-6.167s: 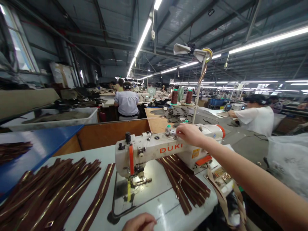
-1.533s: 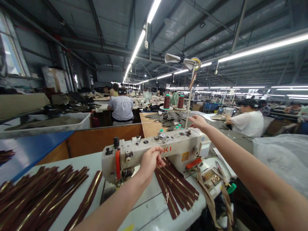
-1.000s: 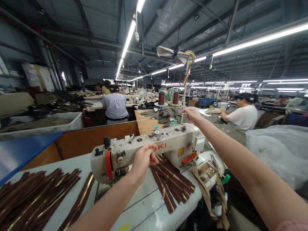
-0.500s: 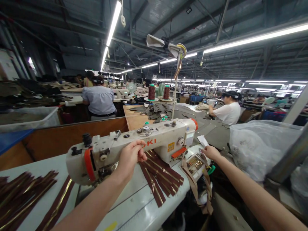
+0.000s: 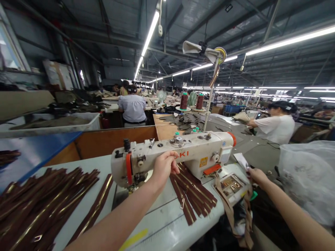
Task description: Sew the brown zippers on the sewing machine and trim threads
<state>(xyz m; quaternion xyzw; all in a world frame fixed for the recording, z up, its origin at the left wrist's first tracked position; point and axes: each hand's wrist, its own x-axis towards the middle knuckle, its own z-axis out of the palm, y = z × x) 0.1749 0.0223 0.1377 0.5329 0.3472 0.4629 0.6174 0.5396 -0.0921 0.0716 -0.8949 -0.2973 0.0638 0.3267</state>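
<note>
My left hand (image 5: 165, 168) is closed in front of the arm of a white sewing machine (image 5: 157, 150); what its curled fingers hold, if anything, is hidden. Below and right of it, brown zippers with gold teeth (image 5: 192, 195) fan out on the pale machine table (image 5: 162, 223). At the right, my right hand (image 5: 258, 176) has its fingers pinched at the end of a white slip (image 5: 241, 160), beside a tray of metal pieces (image 5: 232, 183). Beige strips (image 5: 227, 209) hang off the table edge there. One brown zipper (image 5: 95, 205) lies apart, left of the machine.
A large pile of brown zippers (image 5: 47, 205) covers the left side. Behind the machine stand a thread pole (image 5: 209, 104) and brown thread cones (image 5: 184, 101). A clear plastic bag (image 5: 309, 177) bulges at the right. A person in white (image 5: 277, 123) sits beyond the grey material.
The view has swung left, so everything sits farther right and more of the zipper pile shows. Both hands keep nearly the same pose and place relative to the machine.
</note>
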